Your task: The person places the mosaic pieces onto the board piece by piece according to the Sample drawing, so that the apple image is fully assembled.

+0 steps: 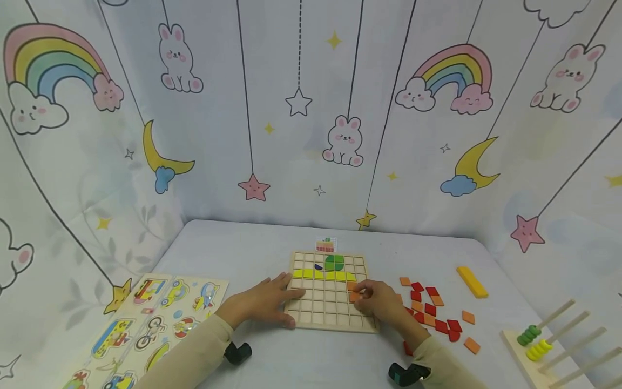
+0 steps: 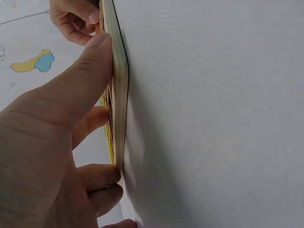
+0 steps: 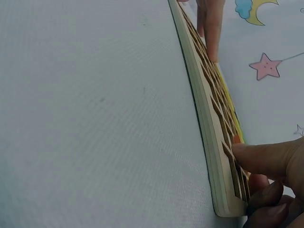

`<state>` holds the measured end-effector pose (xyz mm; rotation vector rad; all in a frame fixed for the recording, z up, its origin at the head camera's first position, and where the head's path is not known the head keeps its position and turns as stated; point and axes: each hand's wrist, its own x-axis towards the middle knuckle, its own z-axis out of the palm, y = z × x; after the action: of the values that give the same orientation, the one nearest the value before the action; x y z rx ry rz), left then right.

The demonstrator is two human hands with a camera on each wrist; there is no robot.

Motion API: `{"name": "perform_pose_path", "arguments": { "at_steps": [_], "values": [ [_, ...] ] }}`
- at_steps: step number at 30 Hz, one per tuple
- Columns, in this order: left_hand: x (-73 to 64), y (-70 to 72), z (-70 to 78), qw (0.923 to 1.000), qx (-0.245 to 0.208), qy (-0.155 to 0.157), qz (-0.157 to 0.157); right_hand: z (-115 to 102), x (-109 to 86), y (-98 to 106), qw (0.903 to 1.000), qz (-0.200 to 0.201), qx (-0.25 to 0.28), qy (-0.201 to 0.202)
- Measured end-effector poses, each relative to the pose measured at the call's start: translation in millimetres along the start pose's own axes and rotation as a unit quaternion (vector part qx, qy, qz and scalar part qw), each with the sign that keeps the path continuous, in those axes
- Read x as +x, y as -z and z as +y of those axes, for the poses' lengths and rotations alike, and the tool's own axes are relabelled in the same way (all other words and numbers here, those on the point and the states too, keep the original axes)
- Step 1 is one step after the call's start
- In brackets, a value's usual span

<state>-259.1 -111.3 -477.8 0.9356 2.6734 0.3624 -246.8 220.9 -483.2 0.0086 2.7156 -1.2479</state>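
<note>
A wooden grid board (image 1: 325,327) lies flat on the table, with a row of yellow tiles (image 1: 308,273), a green round shape (image 1: 334,263) and a small dark blue piece (image 1: 318,267) in its far cells. My left hand (image 1: 264,300) rests on the board's left side, fingers spread and thumb at the near corner. At the board's right columns, my right hand (image 1: 379,302) pinches an orange tile (image 1: 355,296) between thumb and fingers, low over a cell. Another orange tile (image 1: 351,286) sits just beyond it. In the right wrist view the fingertips partly hide the orange.
Loose red and orange tiles (image 1: 430,309) lie scattered right of the board. A yellow bar (image 1: 472,282) and a bead abacus (image 1: 539,348) are farther right. A small picture card (image 1: 326,245) lies behind the board. A picture puzzle board (image 1: 160,324) is at left.
</note>
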Motion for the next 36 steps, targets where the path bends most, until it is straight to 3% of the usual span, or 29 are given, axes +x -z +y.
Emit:
{"name": "perform_pose_path", "arguments": {
  "at_steps": [10, 14, 17, 20, 23, 29, 32, 36],
  "values": [
    [0.6, -0.6, 1.1, 1.0, -0.002, 0.001, -0.001, 4, 0.6, -2, 0.9996, 0.014, 0.016, 0.017],
    [1.1, 0.7, 1.1, 1.0, -0.001, -0.001, 0.0, 15, 9.6, 27, 0.9956, 0.041, 0.084, -0.002],
    [1.0, 1.8, 0.9, 1.0, 0.001, 0.002, 0.0, 31, 17.3, 58, 0.982, 0.082, 0.167, -0.034],
    [0.3, 1.8, 0.8, 1.0, -0.003, 0.007, -0.004, 49, 21.2, 79, 0.9701, 0.106, 0.207, -0.069],
    [-0.7, 0.5, 0.6, 0.9999, -0.006, 0.008, -0.007, 63, 21.7, 86, 0.9738, 0.098, 0.183, -0.094],
    [-1.3, 0.4, 0.9, 1.0, -0.002, 0.006, -0.003, 69, 21.9, 84, 0.9928, 0.088, 0.054, -0.061],
    [-1.3, 0.4, 1.2, 1.0, -0.002, 0.005, -0.003, 68, 22.2, 82, 0.994, 0.088, 0.005, -0.064],
    [-0.3, -1.2, 0.8, 1.0, 0.0, 0.005, -0.001, 69, 20.8, 83, 0.9935, 0.086, -0.019, -0.072]
  ]
}}
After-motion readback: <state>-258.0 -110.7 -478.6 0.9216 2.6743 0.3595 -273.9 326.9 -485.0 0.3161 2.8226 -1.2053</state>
